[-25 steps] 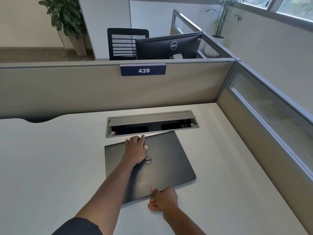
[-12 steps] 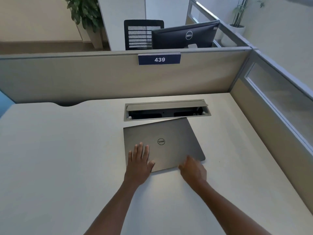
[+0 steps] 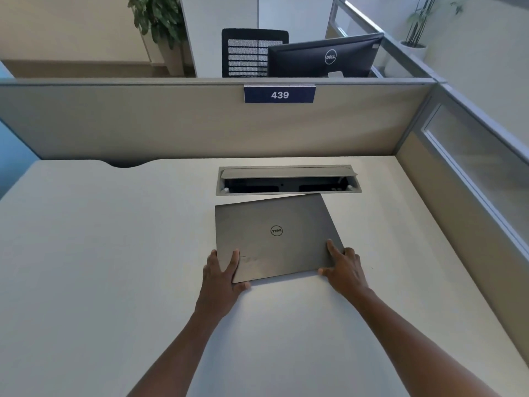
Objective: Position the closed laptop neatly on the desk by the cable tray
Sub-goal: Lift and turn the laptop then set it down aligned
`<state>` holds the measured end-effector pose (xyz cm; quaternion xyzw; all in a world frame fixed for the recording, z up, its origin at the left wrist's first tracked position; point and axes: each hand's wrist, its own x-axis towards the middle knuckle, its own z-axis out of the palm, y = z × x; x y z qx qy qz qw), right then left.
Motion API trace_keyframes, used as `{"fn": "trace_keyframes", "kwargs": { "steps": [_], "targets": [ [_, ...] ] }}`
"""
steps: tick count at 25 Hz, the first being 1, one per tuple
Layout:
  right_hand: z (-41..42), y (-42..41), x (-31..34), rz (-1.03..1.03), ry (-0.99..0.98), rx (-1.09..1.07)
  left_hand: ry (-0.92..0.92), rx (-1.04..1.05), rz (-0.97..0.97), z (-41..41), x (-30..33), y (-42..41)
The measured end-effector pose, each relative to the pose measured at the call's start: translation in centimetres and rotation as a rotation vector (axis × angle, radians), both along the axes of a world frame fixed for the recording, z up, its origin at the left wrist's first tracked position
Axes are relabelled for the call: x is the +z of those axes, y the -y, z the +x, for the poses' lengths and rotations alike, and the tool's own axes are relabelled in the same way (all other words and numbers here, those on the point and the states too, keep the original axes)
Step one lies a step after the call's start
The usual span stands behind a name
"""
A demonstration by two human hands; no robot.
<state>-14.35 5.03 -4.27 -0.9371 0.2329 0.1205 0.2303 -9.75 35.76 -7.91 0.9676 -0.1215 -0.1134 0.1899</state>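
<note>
Here both hands sit at the near corners of the closed laptop. The left hand is spread wide over the near-left corner — its fingers lie flat on the lid while the thumb curls under the near edge, so the corner is pinched between them. The right hand is loosely open at the near-right corner, one finger stretched along the lid and the others around the side edge, the thumb against the near edge; it clasps that corner lightly rather than closing around it.

The laptop lies flat on the white surface, just ahead of both hands, lid up, its round logo facing upward and reading upside-down from this side. Its long axis runs left to right between the hands but is skewed — the far-right corner reaches almost to the frame of the cable tray, perhaps touching it, while the far-left corner stays a little apart. The tray, beyond the hands, is set into the surface with its flap raised and dark sockets showing. Farther on stands a beige partition bearing a blue sign marked 439.
</note>
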Motion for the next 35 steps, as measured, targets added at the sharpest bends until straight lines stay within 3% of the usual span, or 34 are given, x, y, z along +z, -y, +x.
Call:
{"fn": "trace_keyframes", "kwargs": {
  "steps": [6,17,35],
  "targets": [
    [-0.1,-0.3,-0.2,-0.009,0.016,-0.015,-0.106,0.034,-0.099,0.5,0.4,-0.5],
    [-1.4,-1.7,-0.4,-0.013,0.052,-0.056,-0.162,0.026,-0.107,2.6,0.3,-1.2],
    [-1.7,-2.4,0.1,0.004,0.044,-0.055,-0.095,0.024,-0.033,1.8,0.9,-0.7]
  ]
}}
